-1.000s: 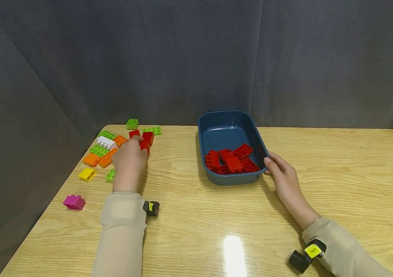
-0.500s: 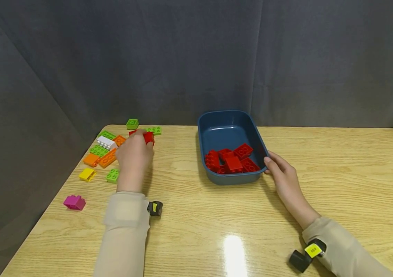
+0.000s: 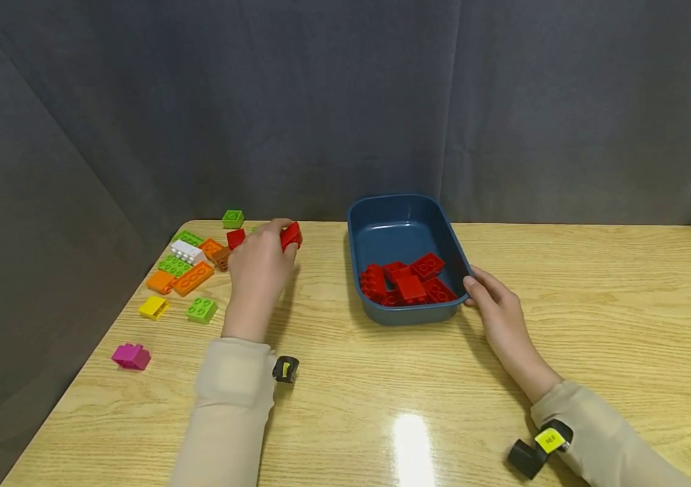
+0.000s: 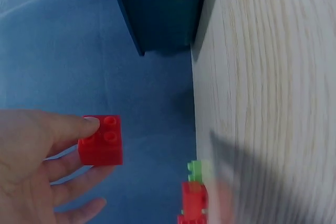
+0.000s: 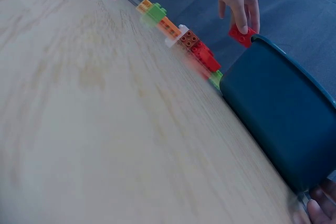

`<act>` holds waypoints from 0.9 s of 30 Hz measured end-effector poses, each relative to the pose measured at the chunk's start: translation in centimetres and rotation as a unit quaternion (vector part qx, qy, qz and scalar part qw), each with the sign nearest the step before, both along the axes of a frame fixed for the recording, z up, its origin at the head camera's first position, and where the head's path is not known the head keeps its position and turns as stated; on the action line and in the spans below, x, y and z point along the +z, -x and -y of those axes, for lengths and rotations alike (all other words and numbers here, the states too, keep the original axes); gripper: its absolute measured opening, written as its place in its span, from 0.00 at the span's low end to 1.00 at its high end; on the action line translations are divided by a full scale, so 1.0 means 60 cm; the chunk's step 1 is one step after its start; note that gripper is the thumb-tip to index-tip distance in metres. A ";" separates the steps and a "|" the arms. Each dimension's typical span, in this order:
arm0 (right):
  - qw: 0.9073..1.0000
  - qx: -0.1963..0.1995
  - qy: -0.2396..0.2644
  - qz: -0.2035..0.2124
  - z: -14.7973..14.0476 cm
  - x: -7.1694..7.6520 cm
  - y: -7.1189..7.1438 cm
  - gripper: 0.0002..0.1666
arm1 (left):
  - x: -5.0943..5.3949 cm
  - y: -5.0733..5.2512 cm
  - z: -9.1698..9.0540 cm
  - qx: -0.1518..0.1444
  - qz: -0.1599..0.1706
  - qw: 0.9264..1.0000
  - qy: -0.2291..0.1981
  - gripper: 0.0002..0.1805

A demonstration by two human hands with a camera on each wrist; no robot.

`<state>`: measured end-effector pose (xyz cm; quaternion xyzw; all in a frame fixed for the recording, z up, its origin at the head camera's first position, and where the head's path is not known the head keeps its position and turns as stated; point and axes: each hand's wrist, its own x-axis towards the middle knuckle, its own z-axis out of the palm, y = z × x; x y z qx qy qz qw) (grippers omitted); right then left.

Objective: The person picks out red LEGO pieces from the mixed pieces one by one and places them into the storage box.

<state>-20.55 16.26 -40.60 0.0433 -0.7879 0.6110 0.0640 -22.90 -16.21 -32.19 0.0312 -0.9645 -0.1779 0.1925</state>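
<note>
Between thumb and fingers, my left hand (image 3: 262,270) pinches a red toy brick (image 4: 101,152), raised above the table. In the left wrist view the brick's studs face up by the thumb. A dark blue bin (image 3: 354,237) stands to the right of that hand; several red bricks (image 3: 411,289) lie in its near end. My right hand (image 3: 504,318) grips the bin's near right corner, thumb on the outer wall near the rim, its other fingers partly hidden. Another red brick (image 3: 236,238) sits on the table just left of my left hand, partly covered by it.
Loose bricks spread along the table's left side: a white one (image 3: 187,251), an orange one (image 3: 193,278), a brown one (image 3: 221,258), a yellow one (image 3: 153,307), a green one (image 3: 202,310) and a magenta one (image 3: 131,356). A grey curtain (image 3: 297,101) hangs behind the table.
My left hand has picked a red brick from the pile, lifted it and moved right towards the bin. The right hand and bin have stayed in place.
</note>
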 end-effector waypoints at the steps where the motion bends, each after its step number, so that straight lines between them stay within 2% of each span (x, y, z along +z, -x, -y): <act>1: 1.000 0.000 0.000 0.000 0.000 0.000 0.000 0.33 | 0.000 -0.001 -0.003 -0.003 -0.004 1.000 0.002 0.21; 16: 1.000 0.000 0.001 -0.002 -0.001 -0.001 -0.001 0.33 | 0.001 -0.008 -0.065 -0.071 -0.031 0.996 0.044 0.22; 27: 1.000 -0.002 0.004 -0.006 0.001 -0.001 0.000 0.33 | -0.004 -0.021 -0.104 -0.118 -0.052 0.989 0.072 0.24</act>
